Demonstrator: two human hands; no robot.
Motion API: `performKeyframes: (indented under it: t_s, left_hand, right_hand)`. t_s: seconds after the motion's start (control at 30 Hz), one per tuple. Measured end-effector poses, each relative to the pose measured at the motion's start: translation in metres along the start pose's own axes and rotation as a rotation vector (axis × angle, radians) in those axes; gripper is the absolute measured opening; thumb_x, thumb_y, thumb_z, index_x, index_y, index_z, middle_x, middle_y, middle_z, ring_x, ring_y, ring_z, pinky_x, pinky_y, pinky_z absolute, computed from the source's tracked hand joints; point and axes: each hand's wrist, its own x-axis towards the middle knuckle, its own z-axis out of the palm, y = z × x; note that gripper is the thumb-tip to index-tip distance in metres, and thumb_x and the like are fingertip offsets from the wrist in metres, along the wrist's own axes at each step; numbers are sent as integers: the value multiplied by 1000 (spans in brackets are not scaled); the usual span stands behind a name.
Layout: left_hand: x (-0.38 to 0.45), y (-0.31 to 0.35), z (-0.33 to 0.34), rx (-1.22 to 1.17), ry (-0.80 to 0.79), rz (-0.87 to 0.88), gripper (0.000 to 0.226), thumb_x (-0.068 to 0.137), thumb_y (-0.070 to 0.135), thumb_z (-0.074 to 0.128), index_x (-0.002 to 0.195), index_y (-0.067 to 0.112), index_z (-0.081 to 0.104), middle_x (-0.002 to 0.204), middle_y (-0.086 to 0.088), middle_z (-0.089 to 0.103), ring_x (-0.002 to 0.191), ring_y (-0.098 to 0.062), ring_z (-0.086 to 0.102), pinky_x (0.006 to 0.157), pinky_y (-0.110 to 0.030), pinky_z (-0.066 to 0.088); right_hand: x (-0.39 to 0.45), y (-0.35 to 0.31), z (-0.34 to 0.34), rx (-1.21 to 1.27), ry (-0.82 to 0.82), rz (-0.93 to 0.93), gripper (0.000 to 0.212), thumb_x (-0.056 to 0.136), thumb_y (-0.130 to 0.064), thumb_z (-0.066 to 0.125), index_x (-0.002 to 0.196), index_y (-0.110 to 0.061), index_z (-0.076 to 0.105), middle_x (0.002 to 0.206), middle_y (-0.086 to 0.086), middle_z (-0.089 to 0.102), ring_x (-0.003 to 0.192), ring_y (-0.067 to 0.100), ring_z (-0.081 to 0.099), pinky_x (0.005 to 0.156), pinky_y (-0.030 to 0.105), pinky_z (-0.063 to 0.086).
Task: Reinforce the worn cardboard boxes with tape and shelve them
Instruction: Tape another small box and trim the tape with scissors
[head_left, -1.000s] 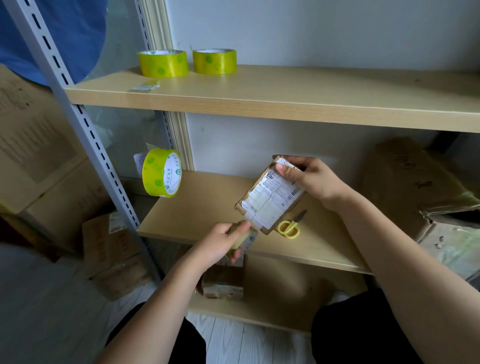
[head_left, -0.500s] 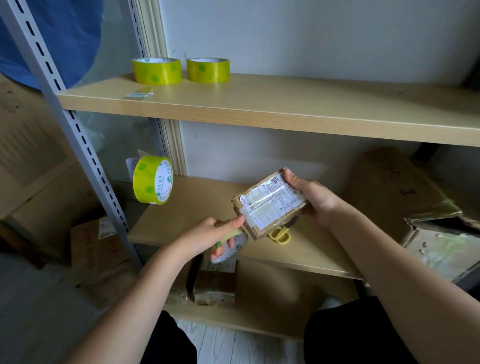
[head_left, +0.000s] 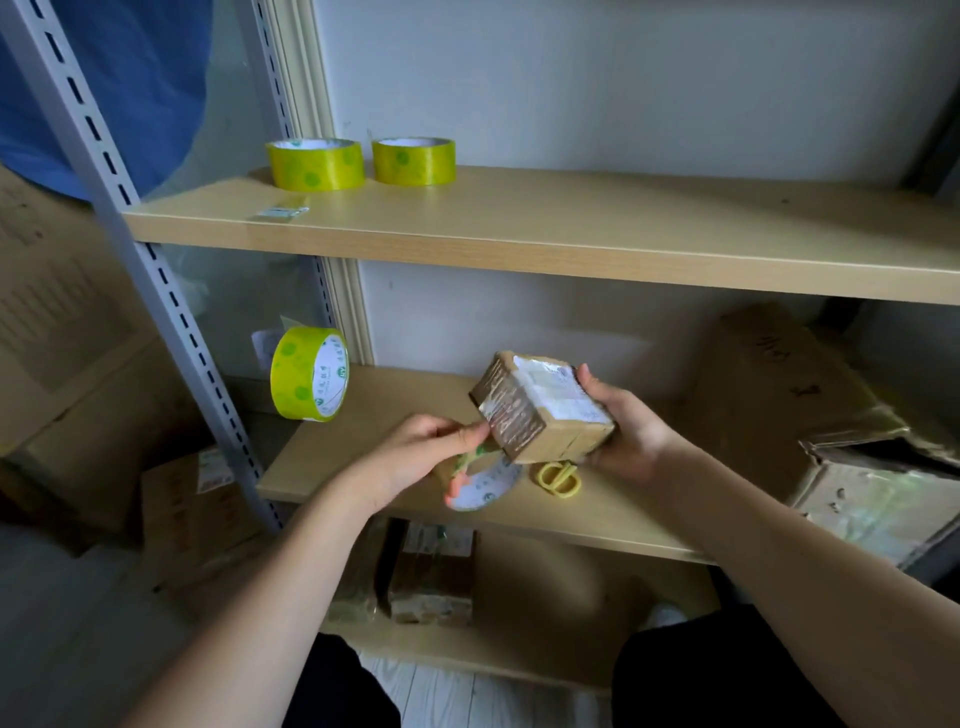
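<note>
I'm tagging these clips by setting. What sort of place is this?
Probably a storeroom or home storage corner: a slotted metal shelving upright carrying wooden shelves, worn cardboard boxes on and beside them, and tape rolls set out.

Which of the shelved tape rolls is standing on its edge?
The roll on the middle shelf's left end, its core facing sideways; the two rolls on the top shelf lie flat.

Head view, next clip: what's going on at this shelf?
A person is taping a small cardboard box over the middle shelf. The right hand holds the box; the left hand grips a tape roll and presses tape against the box's side. Yellow scissors lie on the shelf below the box. Three more tape rolls sit unused, two on the top shelf.
</note>
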Motion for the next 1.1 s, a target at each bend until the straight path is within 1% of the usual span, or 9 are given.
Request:
performKeyframes:
  t_s: [0.1,0.27,0.37,0.47,0.57,0.63,0.77,0.87,1.1]
  left_hand:
    - [8,16,6,-83,-6,68,56,79,65,68,62,11,64,45,-7,54,42,-18,52,89,-40,58]
    - [22,38,13,-40,44,42,48,81,51,77,75,4,68,46,-1,48,40,-15,38,67,-32,50]
    - [21,31,13,27,72,6,47,87,47,71,84,0,72,50,-3,53,48,-19,48,76,-38,57]
    - [21,17,16,124,127,-36,39,93,41,67,86,3,72,54,-5,60,50,-20,53,61,-30,53]
    - [27,7,25,81,192,-114,40,95,39,65,92,-1,68,48,-2,55,41,-14,46,63,-33,53]
    - [30,4,26,-6,141,-129,40,101,38,54,97,1,68,48,-1,52,39,-14,42,66,-35,54]
    - [33,-1,30,-169,-17,-149,29,104,15,43,111,-3,64,57,-8,53,45,-18,47,56,-28,52]
    - [35,-11,39,-107,37,-205,22,101,11,52,105,-7,64,61,-10,55,48,-18,50,48,-24,46]
    - [48,-26,51,80,128,-271,40,98,35,62,98,-5,68,53,-1,59,42,-13,50,49,-20,46]
  right_hand:
    - [1,12,7,66,-16,52,34,95,-40,59,97,-11,75,97,14,73,81,27,73,65,42,61]
    - [9,33,17,-559,85,-79,28,105,-12,41,96,4,63,86,17,63,70,26,60,57,27,49]
    - [2,19,24,-462,7,-76,58,105,-48,33,108,-2,67,96,11,72,82,23,69,69,28,53]
    - [-9,-3,24,-514,-263,-17,91,77,-88,33,119,-14,68,119,9,71,110,22,68,82,33,56]
    - [-5,9,17,-933,-179,-257,69,75,-71,68,126,-25,60,124,0,68,110,11,66,85,19,55]
    - [4,14,11,-924,-63,-354,74,73,-55,79,133,-26,49,122,-5,64,108,7,65,85,18,55]
    - [21,28,-2,-872,140,-331,22,90,-41,69,110,-33,63,105,-3,71,93,12,69,77,27,59]
    - [34,41,-15,-1073,248,-374,28,95,-46,60,117,-31,65,99,-5,71,89,13,66,66,23,50]
    - [46,40,-38,-966,300,-397,25,94,-52,59,105,-32,70,91,-9,73,81,10,68,61,17,52]
